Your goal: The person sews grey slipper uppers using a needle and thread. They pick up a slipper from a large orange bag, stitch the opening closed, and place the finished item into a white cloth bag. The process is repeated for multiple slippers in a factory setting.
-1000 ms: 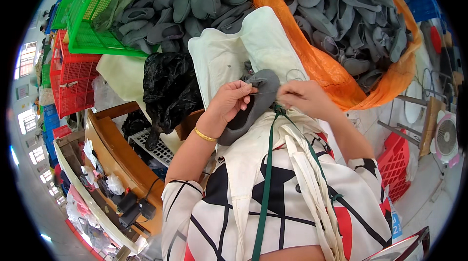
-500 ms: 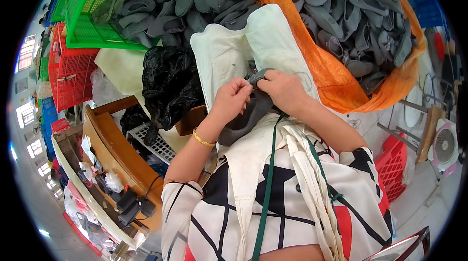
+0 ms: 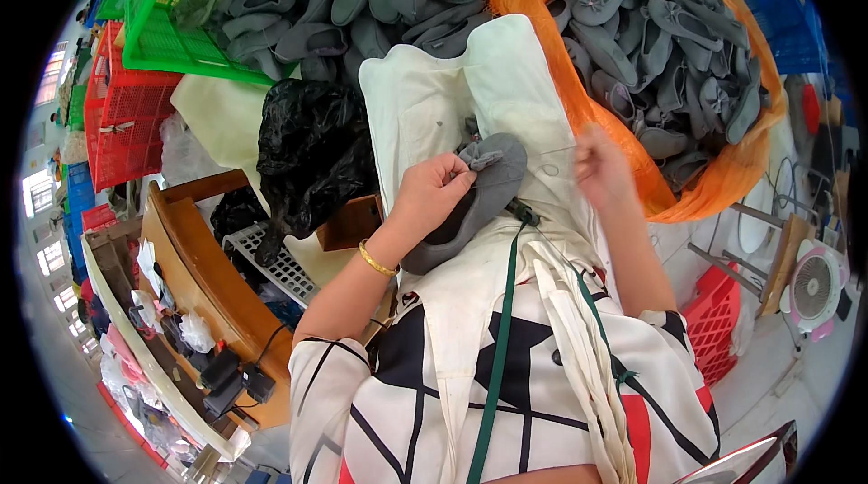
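Note:
A grey slip-on shoe (image 3: 502, 178) with a small bow (image 3: 482, 156) on its toe lies over my lap, its sole end towards me. My left hand (image 3: 434, 193) is closed on it, thumb and finger pinching the upper beside the bow. Out to the right, my right hand (image 3: 604, 166) is raised off the shoe and blurred by motion, its fingers drawn together. A thin thread (image 3: 550, 153) runs from near the bow to those fingers. Whether a needle is in them cannot be made out. White apron cloth (image 3: 515, 77) covers my knees.
A green crate (image 3: 194, 55) full of grey shoes stands ahead on the left. An orange sack (image 3: 624, 154) of similar shoes opens ahead on the right. Black plastic bags (image 3: 312, 150) and a wooden desk (image 3: 203, 276) are at my left; a fan (image 3: 814, 281) stands far right.
My right hand has left the shoe and swung out to the right, drawing the thread. The shoe's toe and bow now show, with my left hand still gripping it.

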Action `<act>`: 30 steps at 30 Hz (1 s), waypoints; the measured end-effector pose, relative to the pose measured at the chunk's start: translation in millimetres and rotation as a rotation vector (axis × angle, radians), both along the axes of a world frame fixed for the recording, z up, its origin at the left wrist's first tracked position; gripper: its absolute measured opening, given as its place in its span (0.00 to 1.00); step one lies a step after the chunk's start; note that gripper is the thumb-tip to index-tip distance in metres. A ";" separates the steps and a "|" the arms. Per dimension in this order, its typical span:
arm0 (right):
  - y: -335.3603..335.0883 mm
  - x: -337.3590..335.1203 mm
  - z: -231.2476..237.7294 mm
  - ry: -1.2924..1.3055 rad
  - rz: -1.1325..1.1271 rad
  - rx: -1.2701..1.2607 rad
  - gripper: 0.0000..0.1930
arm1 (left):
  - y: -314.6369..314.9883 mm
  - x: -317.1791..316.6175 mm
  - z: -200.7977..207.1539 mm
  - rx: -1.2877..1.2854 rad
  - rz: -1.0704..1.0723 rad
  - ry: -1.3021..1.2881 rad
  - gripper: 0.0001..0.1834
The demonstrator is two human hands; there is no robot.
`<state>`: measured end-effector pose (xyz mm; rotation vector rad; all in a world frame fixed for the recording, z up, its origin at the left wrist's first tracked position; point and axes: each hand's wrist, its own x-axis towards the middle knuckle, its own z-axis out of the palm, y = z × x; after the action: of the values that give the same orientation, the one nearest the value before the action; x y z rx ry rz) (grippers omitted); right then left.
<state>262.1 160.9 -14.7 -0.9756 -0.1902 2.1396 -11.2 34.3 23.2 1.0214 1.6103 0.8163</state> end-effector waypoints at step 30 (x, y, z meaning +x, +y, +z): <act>90.4 269.6 -47.6 -0.507 -0.867 0.318 0.15 | -3.6 14.0 -5.7 0.376 -0.095 0.479 0.09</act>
<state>531.8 251.3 -62.2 -1.1207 -0.2789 1.0253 2.8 30.6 17.5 1.6464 1.8219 0.8719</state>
